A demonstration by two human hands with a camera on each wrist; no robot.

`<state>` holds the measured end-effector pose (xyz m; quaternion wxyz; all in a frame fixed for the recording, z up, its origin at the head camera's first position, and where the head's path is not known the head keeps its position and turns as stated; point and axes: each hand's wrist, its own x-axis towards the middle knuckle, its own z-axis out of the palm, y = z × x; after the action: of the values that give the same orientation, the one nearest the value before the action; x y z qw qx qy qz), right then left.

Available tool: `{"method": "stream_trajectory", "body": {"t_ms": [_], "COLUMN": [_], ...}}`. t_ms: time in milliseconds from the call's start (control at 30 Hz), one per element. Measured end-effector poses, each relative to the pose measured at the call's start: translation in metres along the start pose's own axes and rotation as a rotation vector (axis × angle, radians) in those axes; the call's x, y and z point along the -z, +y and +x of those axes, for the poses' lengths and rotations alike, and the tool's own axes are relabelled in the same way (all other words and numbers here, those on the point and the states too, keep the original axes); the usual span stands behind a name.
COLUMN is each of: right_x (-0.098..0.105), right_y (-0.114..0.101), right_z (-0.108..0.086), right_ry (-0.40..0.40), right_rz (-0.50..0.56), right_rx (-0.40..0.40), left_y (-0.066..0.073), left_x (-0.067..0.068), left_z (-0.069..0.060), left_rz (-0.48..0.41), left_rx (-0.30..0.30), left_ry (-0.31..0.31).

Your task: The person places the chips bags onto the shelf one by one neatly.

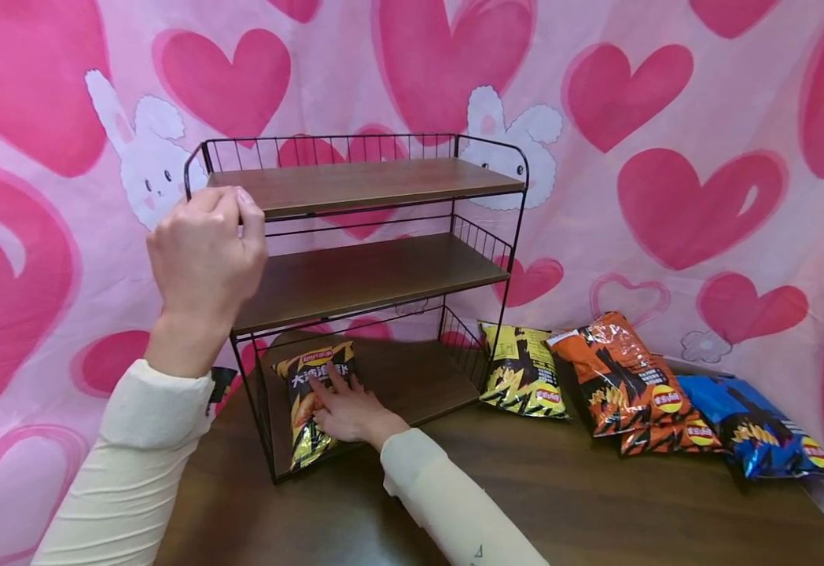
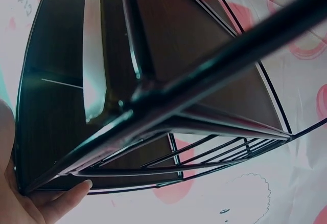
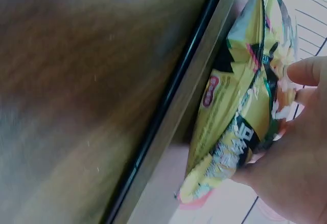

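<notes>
A three-tier shelf rack (image 1: pixel 369 287) with dark wood boards and black wire sides stands on the table. My left hand (image 1: pixel 207 267) grips the rack at its front left upper corner; in the left wrist view its fingers (image 2: pixel 69 203) wrap the black bar. On the bottom shelf, at the left end, a black and yellow chip bag (image 1: pixel 303 424) leans upright. My right hand (image 1: pixel 355 413) rests on the front of that bag with fingers spread and fairly straight. The right wrist view has the chip bag (image 3: pixel 230 127) edge-on beside the fingers.
To the right of the rack lie a yellow chip bag (image 1: pixel 525 369), orange chip bags (image 1: pixel 617 377) partly stacked, and a blue chip bag (image 1: pixel 759 424). A dark item (image 1: pixel 221 385) shows behind my left sleeve. Pink heart-printed cloth (image 1: pixel 610 102) hangs behind the table (image 1: pixel 596 503).
</notes>
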<state>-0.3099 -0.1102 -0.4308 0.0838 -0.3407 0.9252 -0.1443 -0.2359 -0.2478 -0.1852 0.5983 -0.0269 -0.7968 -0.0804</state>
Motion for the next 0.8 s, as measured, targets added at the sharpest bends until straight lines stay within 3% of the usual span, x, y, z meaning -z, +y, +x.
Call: {"method": "stream_trajectory", "body": {"t_ms": [200, 367, 800], "right_x": [0.013, 0.031, 0.049], "right_y": [0.012, 0.019, 0.048], "right_z": [-0.013, -0.029, -0.07], "right_ry": [0.019, 0.069, 0.262], "right_rz": [-0.062, -0.112, -0.275], "right_rx": [0.0, 0.047, 0.175], "left_y": [0.001, 0.002, 0.0], "left_x": [-0.004, -0.003, 0.0], "left_z": [-0.002, -0.001, 0.001], "left_rz": [-0.008, -0.002, 0.004], "left_rx": [-0.002, 0.001, 0.001], "left_ry": [-0.012, -0.008, -0.014]}}
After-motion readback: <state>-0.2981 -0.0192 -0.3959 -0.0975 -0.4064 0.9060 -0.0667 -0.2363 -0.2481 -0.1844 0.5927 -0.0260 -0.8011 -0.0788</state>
